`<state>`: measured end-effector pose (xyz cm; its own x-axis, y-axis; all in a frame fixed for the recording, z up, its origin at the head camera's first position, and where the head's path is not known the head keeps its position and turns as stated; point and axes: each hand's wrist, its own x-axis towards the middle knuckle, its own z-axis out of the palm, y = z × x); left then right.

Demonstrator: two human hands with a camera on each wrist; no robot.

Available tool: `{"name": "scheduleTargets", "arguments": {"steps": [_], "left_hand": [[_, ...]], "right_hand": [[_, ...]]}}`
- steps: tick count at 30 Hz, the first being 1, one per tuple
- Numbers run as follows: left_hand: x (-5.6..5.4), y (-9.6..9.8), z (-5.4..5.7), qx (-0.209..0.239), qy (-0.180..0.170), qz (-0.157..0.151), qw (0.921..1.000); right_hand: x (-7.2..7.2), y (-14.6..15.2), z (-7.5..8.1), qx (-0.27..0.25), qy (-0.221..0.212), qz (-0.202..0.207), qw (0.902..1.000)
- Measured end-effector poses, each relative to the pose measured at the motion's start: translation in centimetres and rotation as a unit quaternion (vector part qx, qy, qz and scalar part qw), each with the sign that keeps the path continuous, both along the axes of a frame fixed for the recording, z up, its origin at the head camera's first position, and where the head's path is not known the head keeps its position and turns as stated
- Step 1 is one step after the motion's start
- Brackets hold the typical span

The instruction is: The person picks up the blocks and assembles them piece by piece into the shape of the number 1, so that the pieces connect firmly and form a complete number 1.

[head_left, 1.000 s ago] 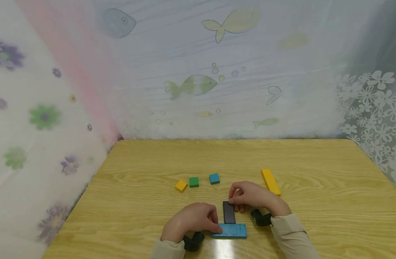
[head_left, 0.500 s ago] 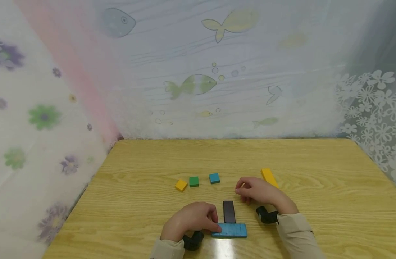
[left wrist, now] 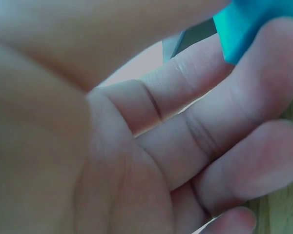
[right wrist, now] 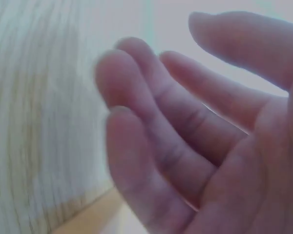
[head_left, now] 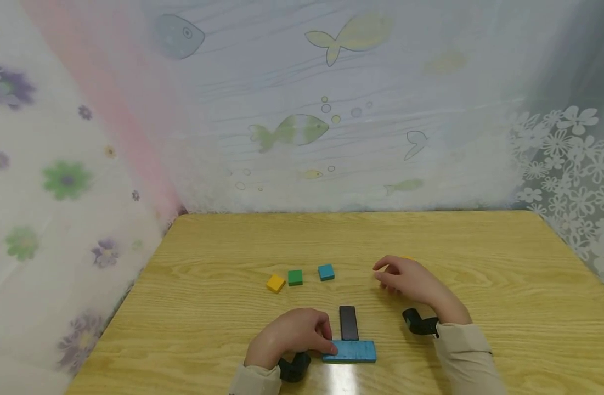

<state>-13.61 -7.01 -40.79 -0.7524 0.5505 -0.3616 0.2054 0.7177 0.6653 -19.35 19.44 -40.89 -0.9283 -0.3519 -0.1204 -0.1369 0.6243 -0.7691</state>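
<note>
My left hand (head_left: 297, 334) holds the left end of a long light-blue block (head_left: 356, 351) lying on the table. In the left wrist view a corner of the blue block (left wrist: 239, 34) shows between thumb and fingers. A dark, nearly black block (head_left: 348, 322) stands end-on against the far side of the blue one, forming a T. My right hand (head_left: 410, 280) hovers at the right with its fingers loosely bent and nothing in them. Beneath and behind it lies a long yellow block (head_left: 407, 257), mostly hidden, with only its far end showing.
Three small square blocks lie in a row farther back: yellow (head_left: 275, 283), green (head_left: 295, 277) and blue (head_left: 326, 272). The wooden table (head_left: 208, 312) reaches to patterned curtains (head_left: 282, 181) at the back and sides.
My right hand has let go of the dark block and moved right and away from me, over the long yellow block. My left hand has stayed on the blue block.
</note>
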Motion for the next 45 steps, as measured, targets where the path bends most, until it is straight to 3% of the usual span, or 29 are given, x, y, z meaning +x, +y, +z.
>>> {"name": "scheduleTargets", "arguments": {"steps": [5,11,23,45], "left_hand": [[0.0,0.0,0.0,0.000,0.002,-0.001,1.0000],[0.0,-0.1,-0.2,-0.002,0.002,-0.004,1.0000],[0.0,-0.2,-0.2,-0.001,-0.002,-0.001,1.0000],[0.0,-0.1,-0.1,0.001,-0.007,-0.002,1.0000]], "right_hand": [[-0.1,0.7,0.3,-0.005,0.046,-0.056,0.9974],[-0.3,1.6,0.3,0.036,0.091,-0.111,0.9890],[-0.4,3.2,-0.3,0.078,0.053,-0.154,0.9836],[-0.5,3.9,-1.2,0.085,0.003,-0.114,0.9898]]}}
